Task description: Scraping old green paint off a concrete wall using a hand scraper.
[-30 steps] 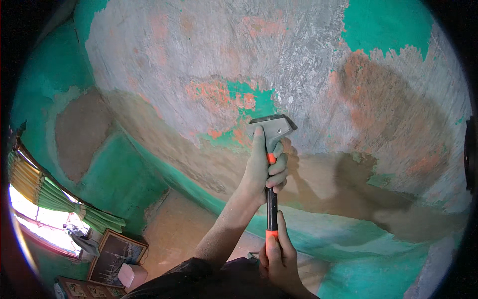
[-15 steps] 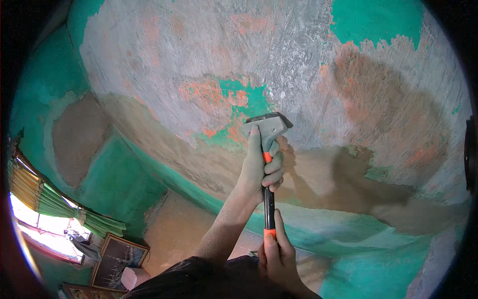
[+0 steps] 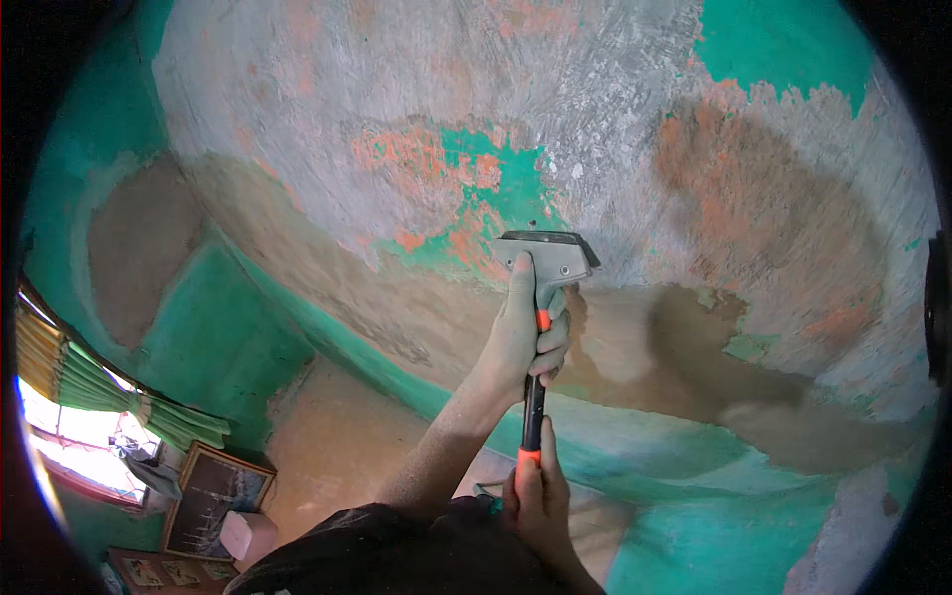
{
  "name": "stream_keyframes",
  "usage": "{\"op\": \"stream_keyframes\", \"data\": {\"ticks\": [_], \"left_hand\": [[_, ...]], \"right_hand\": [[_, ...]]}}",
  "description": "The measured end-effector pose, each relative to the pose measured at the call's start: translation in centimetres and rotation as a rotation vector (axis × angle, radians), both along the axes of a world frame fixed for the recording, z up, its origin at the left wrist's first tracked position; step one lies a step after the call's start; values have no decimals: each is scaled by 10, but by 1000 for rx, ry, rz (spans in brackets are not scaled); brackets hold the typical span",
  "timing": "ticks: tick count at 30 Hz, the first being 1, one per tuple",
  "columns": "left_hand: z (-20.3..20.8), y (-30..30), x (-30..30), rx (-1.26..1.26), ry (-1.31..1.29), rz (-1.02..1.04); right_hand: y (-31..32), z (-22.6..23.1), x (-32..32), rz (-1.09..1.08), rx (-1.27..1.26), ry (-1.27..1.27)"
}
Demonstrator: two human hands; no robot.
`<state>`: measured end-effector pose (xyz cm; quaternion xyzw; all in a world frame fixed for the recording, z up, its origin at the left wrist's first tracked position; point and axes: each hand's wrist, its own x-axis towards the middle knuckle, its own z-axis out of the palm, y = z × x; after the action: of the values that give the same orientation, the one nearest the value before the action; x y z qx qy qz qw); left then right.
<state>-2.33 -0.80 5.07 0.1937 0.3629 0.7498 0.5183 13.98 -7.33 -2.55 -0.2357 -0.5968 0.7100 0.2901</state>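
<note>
A long-handled paint scraper points up at the wall, its wide grey head topped by a black blade and its black handle banded in orange. My left hand is wrapped round the neck just under the head, with the thumb pressed flat on the head. Lower down, my right hand grips the orange end of the handle. The blade lies by the lower edge of a leftover green paint patch; whether it touches the wall I cannot tell. Around that patch the wall is scraped to grey, with orange flecks.
Brown bare plaster runs below the scraped part, above a green painted band. At the lower left are a bright window with a green curtain, a framed picture and a pink container. Shadows fall on the wall at right.
The scraper has moved slightly down the wall and to the right, away from the green patch, both hands still on it. The view has shifted a little.
</note>
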Motion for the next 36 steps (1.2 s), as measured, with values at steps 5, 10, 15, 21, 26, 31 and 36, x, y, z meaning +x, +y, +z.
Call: {"op": "stream_keyframes", "data": {"ticks": [5, 10, 15, 21, 26, 31, 36], "left_hand": [[-2, 2, -3, -11, -7, -14], [0, 2, -11, -12, 72, -2], [-7, -1, -6, -13, 97, -28], [5, 4, -13, 55, 66, -17], [7, 4, -9, 31, -60, -28], [12, 1, -6, 66, 11, -57], [17, -1, -3, 24, -67, -63]], "right_hand": [[1, -2, -5, 16, 1, -16], [5, -21, -20, -7, -11, 37], [3, -17, -17, 18, -75, 16], [7, -14, -11, 14, 46, -17], [10, 24, 3, 81, -195, -83], [9, 4, 3, 27, 142, -132], [7, 31, 13, 17, -39, -103]]}}
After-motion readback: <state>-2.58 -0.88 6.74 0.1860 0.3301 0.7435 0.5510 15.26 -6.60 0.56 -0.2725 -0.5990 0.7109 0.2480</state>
